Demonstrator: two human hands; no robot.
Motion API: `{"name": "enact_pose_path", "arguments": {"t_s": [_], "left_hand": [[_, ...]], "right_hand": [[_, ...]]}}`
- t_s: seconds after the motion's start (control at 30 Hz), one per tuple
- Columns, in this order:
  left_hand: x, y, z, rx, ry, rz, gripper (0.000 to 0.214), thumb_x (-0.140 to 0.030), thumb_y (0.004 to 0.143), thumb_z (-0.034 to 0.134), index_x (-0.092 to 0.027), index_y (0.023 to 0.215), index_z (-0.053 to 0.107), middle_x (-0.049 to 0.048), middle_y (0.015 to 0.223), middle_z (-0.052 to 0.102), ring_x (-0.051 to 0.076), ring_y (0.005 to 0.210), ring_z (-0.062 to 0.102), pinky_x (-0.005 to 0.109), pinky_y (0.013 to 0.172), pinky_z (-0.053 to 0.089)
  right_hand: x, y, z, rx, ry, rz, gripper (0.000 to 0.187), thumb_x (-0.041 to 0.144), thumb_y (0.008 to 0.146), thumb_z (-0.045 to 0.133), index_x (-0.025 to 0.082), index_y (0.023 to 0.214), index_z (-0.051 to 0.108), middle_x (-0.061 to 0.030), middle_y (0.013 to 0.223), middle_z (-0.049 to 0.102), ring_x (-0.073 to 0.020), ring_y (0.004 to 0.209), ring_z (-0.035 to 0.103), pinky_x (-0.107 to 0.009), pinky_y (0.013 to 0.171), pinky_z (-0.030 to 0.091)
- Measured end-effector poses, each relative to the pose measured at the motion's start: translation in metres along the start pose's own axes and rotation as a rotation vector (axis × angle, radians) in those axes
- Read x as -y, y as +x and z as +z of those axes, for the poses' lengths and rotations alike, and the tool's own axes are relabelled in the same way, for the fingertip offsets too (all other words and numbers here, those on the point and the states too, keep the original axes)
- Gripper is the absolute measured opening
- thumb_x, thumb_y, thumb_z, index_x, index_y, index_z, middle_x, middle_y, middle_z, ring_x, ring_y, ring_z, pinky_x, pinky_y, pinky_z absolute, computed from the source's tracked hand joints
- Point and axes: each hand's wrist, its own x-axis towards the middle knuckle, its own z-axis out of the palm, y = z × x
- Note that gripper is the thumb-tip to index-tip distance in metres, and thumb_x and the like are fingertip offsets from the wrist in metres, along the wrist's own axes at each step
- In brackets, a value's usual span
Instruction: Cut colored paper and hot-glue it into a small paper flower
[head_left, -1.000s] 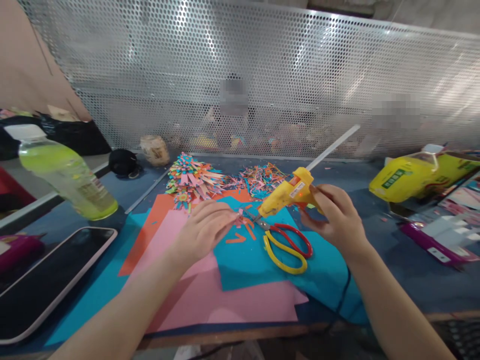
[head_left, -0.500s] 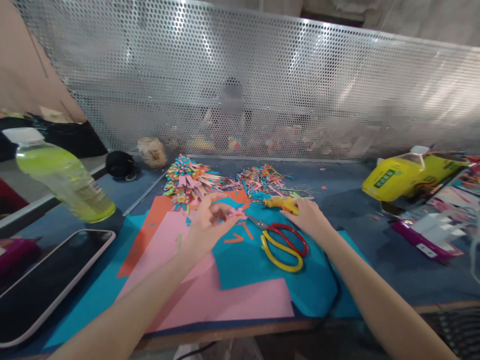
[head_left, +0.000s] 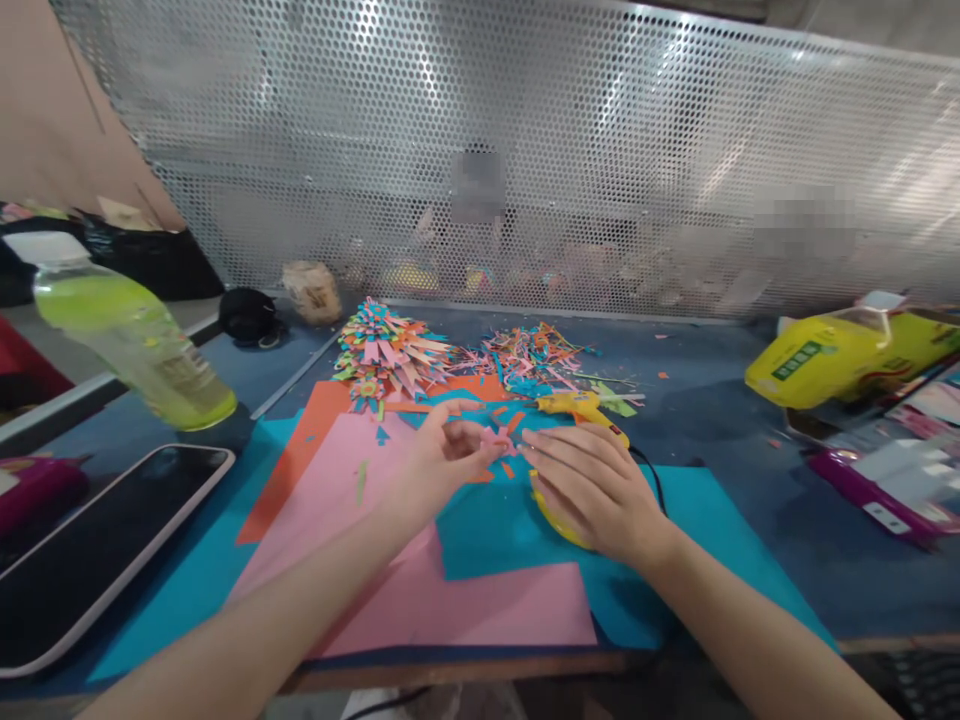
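My left hand (head_left: 442, 455) is closed in a pinch on a small pink paper piece (head_left: 496, 440), held just above the blue paper sheet (head_left: 495, 520). My right hand (head_left: 592, 485) lies open beside it, its stretched fingertips reaching that pink piece. This hand covers the scissors, and only a bit of their yellow handle (head_left: 550, 517) shows. The yellow glue gun (head_left: 574, 405) lies on the table just beyond my right hand, with its black cord (head_left: 646, 468) trailing toward me. Pink sheets (head_left: 465, 600) and an orange sheet (head_left: 315, 420) lie under my hands.
Piles of coloured paper strips (head_left: 390, 355) lie at the back. At the left are a green drink bottle (head_left: 135, 350) and a phone (head_left: 97, 550). A yellow pouch (head_left: 825, 360) and a purple packet (head_left: 870, 490) sit at the right. A perforated metal screen (head_left: 600, 150) closes the back.
My right hand set the glue gun down at the back, then moved left over the scissors to the pink piece. My left hand lifted slightly, still pinching.
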Motion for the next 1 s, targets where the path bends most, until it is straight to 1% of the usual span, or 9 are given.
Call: {"name": "enact_pose_path", "arguments": {"t_s": [0.17, 0.37, 0.43, 0.5, 0.6, 0.7, 0.77, 0.87, 1.0], "left_hand": [[0.007, -0.003, 0.0, 0.075, 0.049, 0.093, 0.044, -0.025, 0.065, 0.069, -0.021, 0.099, 0.041, -0.0033, 0.07, 0.059, 0.016, 0.072, 0.063, 0.026, 0.06, 0.05], [0.006, -0.009, 0.0, 0.108, 0.234, 0.206, 0.041, -0.022, 0.072, 0.063, -0.021, 0.105, 0.039, -0.0023, 0.073, 0.059, 0.014, 0.072, 0.06, 0.027, 0.066, 0.047], [0.006, -0.011, -0.001, 0.107, 0.331, 0.281, 0.04, -0.02, 0.073, 0.062, -0.021, 0.106, 0.038, -0.0025, 0.073, 0.059, 0.013, 0.071, 0.059, 0.028, 0.068, 0.046], [0.008, -0.012, -0.004, 0.105, 0.453, 0.406, 0.04, -0.018, 0.074, 0.06, -0.022, 0.106, 0.038, -0.0025, 0.074, 0.06, 0.013, 0.073, 0.059, 0.029, 0.071, 0.046], [0.01, -0.014, -0.008, 0.137, 0.668, 0.649, 0.035, -0.015, 0.075, 0.058, -0.023, 0.106, 0.042, -0.0009, 0.078, 0.064, 0.015, 0.081, 0.06, 0.031, 0.077, 0.044], [0.007, -0.016, -0.011, 0.227, 0.878, 0.796, 0.02, -0.014, 0.077, 0.055, -0.022, 0.095, 0.052, 0.001, 0.086, 0.066, 0.016, 0.087, 0.059, 0.033, 0.081, 0.042], [0.004, -0.017, -0.011, 0.25, 0.957, 0.839, 0.014, -0.012, 0.077, 0.053, -0.021, 0.088, 0.056, 0.0012, 0.086, 0.066, 0.016, 0.087, 0.058, 0.032, 0.079, 0.042], [0.001, -0.017, -0.011, 0.222, 0.974, 0.879, 0.015, -0.011, 0.077, 0.054, -0.02, 0.089, 0.056, 0.0006, 0.083, 0.066, 0.015, 0.085, 0.058, 0.03, 0.077, 0.043], [0.0, -0.017, -0.011, 0.177, 0.977, 0.847, 0.014, -0.013, 0.076, 0.056, -0.02, 0.088, 0.057, 0.0006, 0.082, 0.066, 0.014, 0.082, 0.058, 0.029, 0.076, 0.043]], "right_hand": [[-0.007, -0.002, 0.004, 0.019, 0.036, 0.103, 0.042, 0.011, 0.077, 0.054, 0.019, 0.118, 0.049, -0.0068, 0.113, 0.061, -0.0179, 0.107, 0.054, -0.034, 0.088, 0.046], [-0.007, -0.003, 0.008, -0.052, 0.218, 0.249, 0.041, 0.012, 0.077, 0.057, 0.02, 0.116, 0.049, -0.0068, 0.107, 0.063, -0.018, 0.101, 0.056, -0.034, 0.086, 0.048], [-0.006, -0.004, 0.008, -0.063, 0.26, 0.31, 0.038, 0.013, 0.077, 0.057, 0.022, 0.114, 0.051, -0.0053, 0.103, 0.064, -0.0174, 0.098, 0.058, -0.033, 0.084, 0.048], [-0.005, -0.004, 0.006, -0.055, 0.298, 0.336, 0.037, 0.013, 0.077, 0.057, 0.023, 0.112, 0.052, -0.0046, 0.101, 0.064, -0.0172, 0.096, 0.058, -0.032, 0.083, 0.049], [-0.004, -0.004, 0.003, -0.031, 0.367, 0.31, 0.038, 0.012, 0.075, 0.059, 0.022, 0.112, 0.052, -0.0053, 0.102, 0.064, -0.0177, 0.097, 0.057, -0.033, 0.083, 0.049], [-0.004, -0.005, 0.001, -0.011, 0.42, 0.244, 0.04, 0.012, 0.074, 0.06, 0.021, 0.112, 0.051, -0.0057, 0.1, 0.064, -0.0183, 0.098, 0.056, -0.033, 0.082, 0.049], [-0.004, -0.005, -0.001, -0.002, 0.434, 0.208, 0.04, 0.011, 0.074, 0.059, 0.021, 0.112, 0.051, -0.0058, 0.1, 0.063, -0.0184, 0.099, 0.056, -0.034, 0.082, 0.049], [-0.005, -0.005, -0.004, 0.007, 0.434, 0.182, 0.043, 0.009, 0.073, 0.06, 0.02, 0.113, 0.05, -0.0065, 0.101, 0.062, -0.0184, 0.098, 0.056, -0.034, 0.081, 0.049], [-0.006, -0.005, -0.006, 0.023, 0.427, 0.179, 0.045, 0.008, 0.073, 0.059, 0.022, 0.115, 0.049, -0.0063, 0.102, 0.062, -0.0185, 0.098, 0.056, -0.034, 0.08, 0.048]]}}
